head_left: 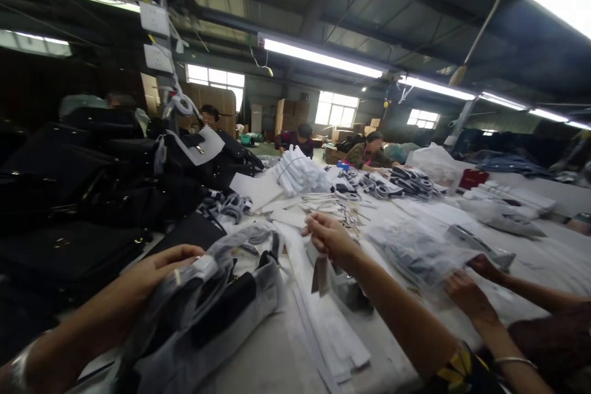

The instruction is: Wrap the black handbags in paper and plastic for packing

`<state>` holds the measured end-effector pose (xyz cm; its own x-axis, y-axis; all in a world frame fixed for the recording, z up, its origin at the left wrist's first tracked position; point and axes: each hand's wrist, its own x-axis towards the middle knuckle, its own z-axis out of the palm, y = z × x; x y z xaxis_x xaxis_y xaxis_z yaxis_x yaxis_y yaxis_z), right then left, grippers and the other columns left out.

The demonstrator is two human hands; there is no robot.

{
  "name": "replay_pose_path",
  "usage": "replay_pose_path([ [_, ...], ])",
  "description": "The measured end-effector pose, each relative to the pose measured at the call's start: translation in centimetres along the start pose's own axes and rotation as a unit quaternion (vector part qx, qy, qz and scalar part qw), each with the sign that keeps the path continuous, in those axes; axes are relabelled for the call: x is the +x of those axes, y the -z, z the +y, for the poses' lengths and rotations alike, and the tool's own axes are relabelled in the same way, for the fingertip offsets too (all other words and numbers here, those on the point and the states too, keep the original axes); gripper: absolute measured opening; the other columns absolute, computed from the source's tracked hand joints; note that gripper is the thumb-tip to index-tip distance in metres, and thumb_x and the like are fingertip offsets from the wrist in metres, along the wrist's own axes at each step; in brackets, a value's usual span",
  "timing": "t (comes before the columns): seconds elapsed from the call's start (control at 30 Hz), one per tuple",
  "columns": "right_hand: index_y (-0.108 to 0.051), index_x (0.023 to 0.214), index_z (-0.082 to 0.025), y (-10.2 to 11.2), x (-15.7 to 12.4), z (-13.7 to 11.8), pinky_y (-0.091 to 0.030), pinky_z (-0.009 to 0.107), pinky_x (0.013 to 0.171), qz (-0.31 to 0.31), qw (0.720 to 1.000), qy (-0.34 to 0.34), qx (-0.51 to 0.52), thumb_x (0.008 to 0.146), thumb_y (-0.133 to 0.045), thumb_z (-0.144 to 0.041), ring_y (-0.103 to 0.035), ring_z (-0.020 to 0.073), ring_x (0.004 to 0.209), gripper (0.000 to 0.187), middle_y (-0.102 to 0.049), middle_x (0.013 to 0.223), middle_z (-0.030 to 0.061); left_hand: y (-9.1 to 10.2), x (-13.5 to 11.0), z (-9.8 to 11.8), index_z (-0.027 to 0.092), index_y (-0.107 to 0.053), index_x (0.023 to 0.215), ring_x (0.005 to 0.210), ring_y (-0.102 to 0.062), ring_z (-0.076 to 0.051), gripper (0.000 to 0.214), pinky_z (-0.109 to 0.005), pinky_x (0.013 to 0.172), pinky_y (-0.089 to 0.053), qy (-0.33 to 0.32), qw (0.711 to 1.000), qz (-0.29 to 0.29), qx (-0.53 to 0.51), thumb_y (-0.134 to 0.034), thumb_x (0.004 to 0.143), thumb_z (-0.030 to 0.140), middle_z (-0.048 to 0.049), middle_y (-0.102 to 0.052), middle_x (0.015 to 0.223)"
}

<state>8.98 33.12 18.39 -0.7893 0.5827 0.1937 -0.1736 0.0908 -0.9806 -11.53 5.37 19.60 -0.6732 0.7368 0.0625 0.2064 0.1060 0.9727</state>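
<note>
My left hand (pixel 154 268) rests at the lower left with its fingers curled on the top of a black bag wrapped in clear plastic (pixel 217 314). My right hand (pixel 330 237) reaches out over the middle of the white table (pixel 272 357), pinched shut on a small grey-brown tag (pixel 319 275) that hangs below the fingers. Long white paper strips (pixel 323 326) lie under that arm. Further out lie loose tags and strings (pixel 344 206).
A pile of black bags (pixel 78 197) fills the left. At the right, another person's two hands (pixel 468 295) handle a clear plastic bag (pixel 415 252). A bundle of white rolls (pixel 300 175) and grey straps (pixel 406 181) lie further back. Several people sit at the far end.
</note>
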Motion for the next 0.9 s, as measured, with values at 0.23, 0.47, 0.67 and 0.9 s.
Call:
replay_pose_path([
  [0.23, -0.059, 0.087, -0.016, -10.7, -7.5, 1.9, -0.056, 0.033, 0.083, -0.046, 0.956, -0.125, 0.262, 0.079, -0.077, -0.037, -0.067, 0.0218, 0.102, 0.029, -0.069, 0.116, 0.0119, 0.3, -1.5, 0.3, 0.031, -0.061, 0.123, 0.12, -0.059, -0.027, 0.052, -0.033, 0.09, -0.055, -0.055, 0.997, -0.046, 0.016, -0.051, 0.085, 0.065, -0.0039, -0.051, 0.145],
  [0.47, -0.066, 0.086, -0.017, -15.9, -8.7, -0.4, -0.048, 0.039, 0.098, -0.032, 0.931, -0.059, 0.358, 0.084, -0.072, -0.028, -0.053, 0.0246, 0.123, 0.012, -0.061, 0.129, 0.0081, -0.7, -3.8, -0.2, 0.032, -0.072, 0.103, 0.148, -0.022, -0.03, 0.038, -0.041, 0.119, -0.024, -0.232, 0.934, -0.094, 0.256, -0.068, 0.077, 0.058, 0.0015, -0.019, 0.163],
  [0.67, -0.069, 0.083, -0.018, -17.1, -8.4, -0.5, -0.052, 0.027, 0.081, -0.02, 0.93, -0.027, 0.366, 0.082, -0.074, -0.028, -0.058, 0.0196, 0.11, 0.011, -0.063, 0.122, 0.0056, -1.4, -3.4, -0.9, 0.029, -0.078, 0.086, 0.143, -0.034, -0.03, 0.03, -0.04, 0.119, -0.025, -0.222, 0.95, -0.09, 0.202, -0.068, 0.078, 0.057, -0.0011, -0.028, 0.16],
  [0.9, -0.07, 0.083, -0.018, -17.0, -8.1, 0.7, -0.051, 0.02, 0.075, -0.008, 0.924, -0.031, 0.381, 0.078, -0.078, -0.029, -0.061, 0.011, 0.088, 0.015, -0.066, 0.107, 0.0031, -2.2, -3.4, -0.9, 0.031, -0.077, 0.098, 0.142, -0.035, -0.03, 0.036, -0.041, 0.118, -0.027, -0.214, 0.948, -0.083, 0.22, -0.07, 0.075, 0.058, -0.0019, -0.029, 0.16],
])
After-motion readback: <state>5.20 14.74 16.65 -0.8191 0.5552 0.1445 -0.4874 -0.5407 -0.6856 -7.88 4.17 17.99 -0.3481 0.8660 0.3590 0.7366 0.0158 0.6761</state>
